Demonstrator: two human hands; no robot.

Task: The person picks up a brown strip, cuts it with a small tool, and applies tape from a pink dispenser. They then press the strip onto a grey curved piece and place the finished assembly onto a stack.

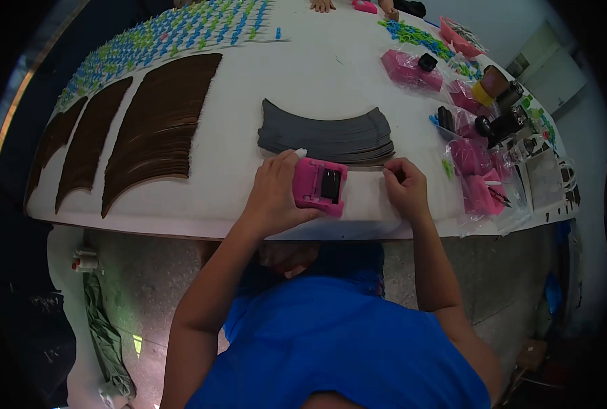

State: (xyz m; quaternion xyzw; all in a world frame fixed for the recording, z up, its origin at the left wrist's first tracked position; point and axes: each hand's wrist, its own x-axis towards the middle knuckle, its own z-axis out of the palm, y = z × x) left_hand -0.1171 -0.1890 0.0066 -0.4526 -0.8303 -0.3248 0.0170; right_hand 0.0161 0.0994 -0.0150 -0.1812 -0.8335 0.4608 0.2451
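Observation:
My left hand [274, 193] is wrapped round a pink tape dispenser [305, 184] with a black roll-like part, near the table's front edge. A pale wrapping shows on one of its fingertips. To the right, my right hand [407, 189] is closed in a pinch. A thin pale strip, apparently tape, runs between the dispenser and its fingertips; its end is hidden by them. Just beyond both hands lies a fanned stack of dark grey curved pieces [327, 134], its near edge close to the strip.
Brown curved stacks [163, 119] lie at left, with rows of blue and green clips [180, 31] behind. Bagged pink dispensers [470, 157] and black rolls crowd the right side. A pink basket [459, 39] stands far right. Another person's hand [322, 5] rests at the far edge.

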